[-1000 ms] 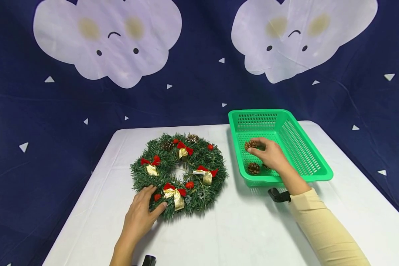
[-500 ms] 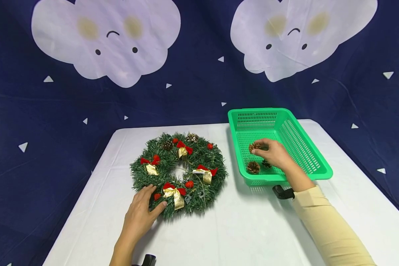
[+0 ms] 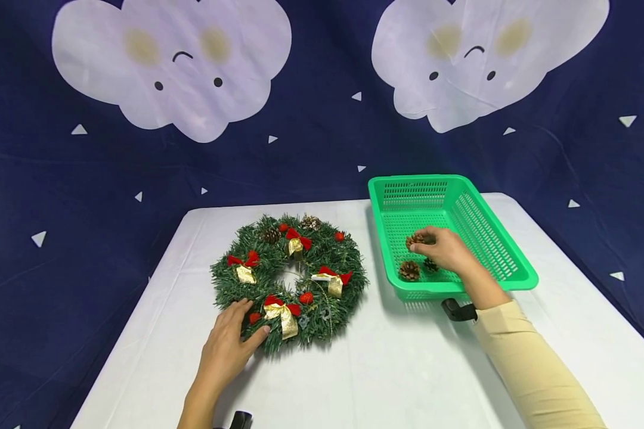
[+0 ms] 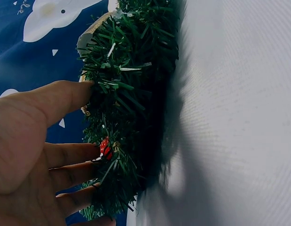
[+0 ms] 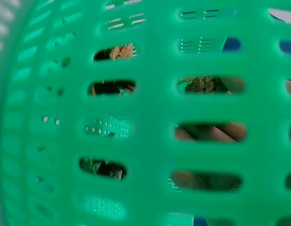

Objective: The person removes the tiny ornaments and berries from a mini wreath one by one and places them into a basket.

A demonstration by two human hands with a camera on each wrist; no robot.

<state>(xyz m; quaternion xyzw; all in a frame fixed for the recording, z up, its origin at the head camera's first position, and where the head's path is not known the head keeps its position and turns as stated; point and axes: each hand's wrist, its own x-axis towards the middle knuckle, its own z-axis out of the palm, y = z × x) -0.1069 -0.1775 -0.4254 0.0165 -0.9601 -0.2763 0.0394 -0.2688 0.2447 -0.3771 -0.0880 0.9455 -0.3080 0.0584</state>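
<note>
the right arm wears a long, close-fitting sleeve (image 3: 531, 369) of pale beige or cream cloth, softly creased along its length and ending at the wrist, so the right hand (image 3: 446, 249) is bare. a small black device on a strap (image 3: 458, 311) sits at that wrist, just past the cuff. the left hand (image 3: 226, 345) and the forearm behind it are bare with no sleeve in view, and a small black device (image 3: 241, 419) shows at the left wrist, at the bottom edge of the head view.
</note>
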